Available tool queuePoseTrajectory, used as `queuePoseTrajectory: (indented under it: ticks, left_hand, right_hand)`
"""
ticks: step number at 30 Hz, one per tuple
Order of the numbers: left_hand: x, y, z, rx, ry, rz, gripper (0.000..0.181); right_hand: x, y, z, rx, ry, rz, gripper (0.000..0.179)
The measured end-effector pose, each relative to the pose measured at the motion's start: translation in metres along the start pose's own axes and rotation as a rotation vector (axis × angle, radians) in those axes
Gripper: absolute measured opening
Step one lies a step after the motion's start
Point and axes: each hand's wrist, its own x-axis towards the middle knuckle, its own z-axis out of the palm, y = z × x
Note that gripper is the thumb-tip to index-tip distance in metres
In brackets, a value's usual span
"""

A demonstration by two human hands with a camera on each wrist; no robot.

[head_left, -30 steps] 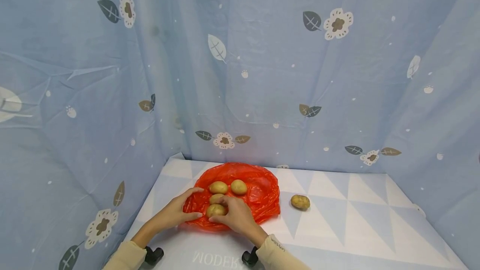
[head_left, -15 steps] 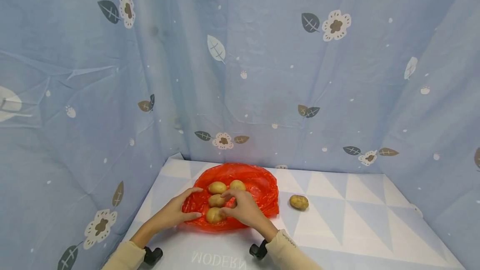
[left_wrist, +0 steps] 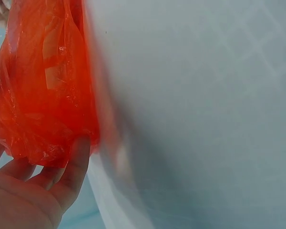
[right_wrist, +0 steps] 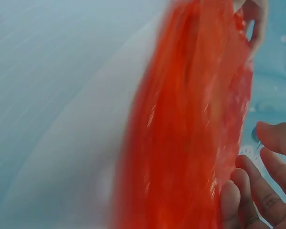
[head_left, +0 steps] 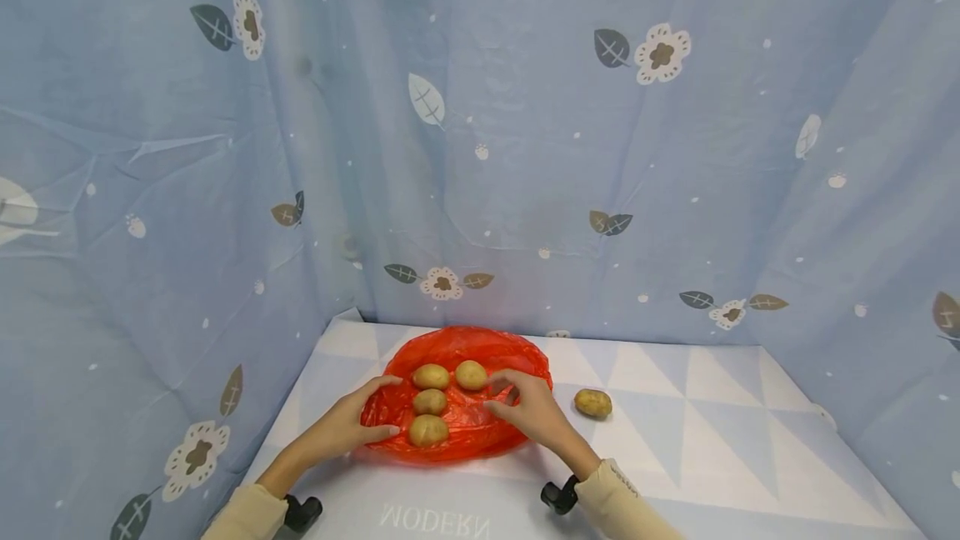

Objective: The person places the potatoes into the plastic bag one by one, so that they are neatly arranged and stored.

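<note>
A red plastic bag [head_left: 480, 419] lies spread wide on the table with several potatoes in it, including one potato [head_left: 428, 430] nearest the front. My left hand [head_left: 341, 426] rests at the bag's left edge, thumb and fingers spread wide apart; the left wrist view shows them touching the red plastic. My right hand [head_left: 534, 411] hovers over the right part of the bag, fingers loosely bent, with nothing between thumb and forefinger. It is close to the potato [head_left: 471, 375] at the back right of the group. Outside the bag, to its right, lies another potato [head_left: 593, 403].
The table [head_left: 712, 440] has a white and pale blue triangle pattern, with lettering near its front. Blue curtains [head_left: 525, 148] with flowers and leaves stand behind it and at both sides. Black camera mounts [head_left: 558, 497] are on the wrists.
My right hand has let go of the front potato, now lying in the bag, and moved right, away from it. My left hand has stayed at the bag's edge.
</note>
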Motion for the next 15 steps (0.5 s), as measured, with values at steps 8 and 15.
queuePoseTrajectory:
  ticks: [8, 15]
  left_hand:
    - [-0.002, 0.001, -0.001, -0.016, 0.001, 0.004, 0.072]
    - [-0.001, 0.004, -0.001, -0.009, 0.001, 0.022, 0.071]
  right_hand:
    - [-0.013, 0.016, -0.019, -0.018, 0.058, 0.062, 0.027]
    - [-0.021, 0.029, -0.034, -0.03, 0.153, 0.075, 0.028]
